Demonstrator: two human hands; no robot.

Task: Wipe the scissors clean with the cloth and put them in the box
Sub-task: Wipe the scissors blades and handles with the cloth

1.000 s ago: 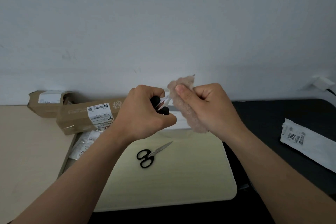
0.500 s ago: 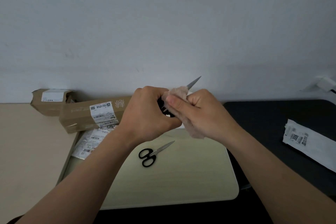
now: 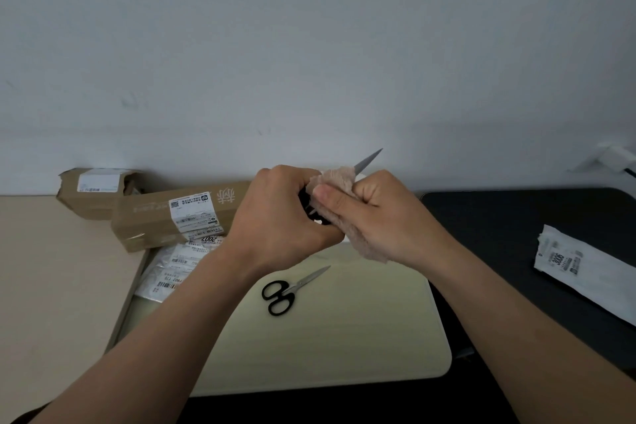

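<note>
Brown cardboard at far left: a short carton (image 3: 93,184) against the wall, a long carton (image 3: 179,217) just in front of it, laid slantwise, printed labels on top. Below these, a heap of labelled plastic bags (image 3: 175,265) beside the edge of a pale board (image 3: 344,348). As for the box among them: impossible to tell which one, or whether open.

Next rightward, left hand (image 3: 278,217), raised above the board, fingers curled tight round the black handles of the held scissors (image 3: 369,159). Handles buried in the fist, with only a dark sliver on show. Touching it on the right, pinkish fleecy cloth (image 3: 335,181), wrapped round the blades and pinched there by the right hand (image 3: 382,217), thumb flat across the front, other fingers folded behind. Bare steel tip poking out of the cloth's top, aimed up and to the right, away from the body.

Long axis, then: handles low and left, tip high and right, cloth between. Likely best stroke: along that line toward the tip, never across the edges. For the drop afterwards, cartons off to the left, so left hand nearer, and the one on the handles.

Under the hands, flat on the board, second scissors (image 3: 285,289): closed, loops nearer the body, blades up-right, untouched. Farther right, dark mat (image 3: 509,234) and a white printed packet (image 3: 581,272).
</note>
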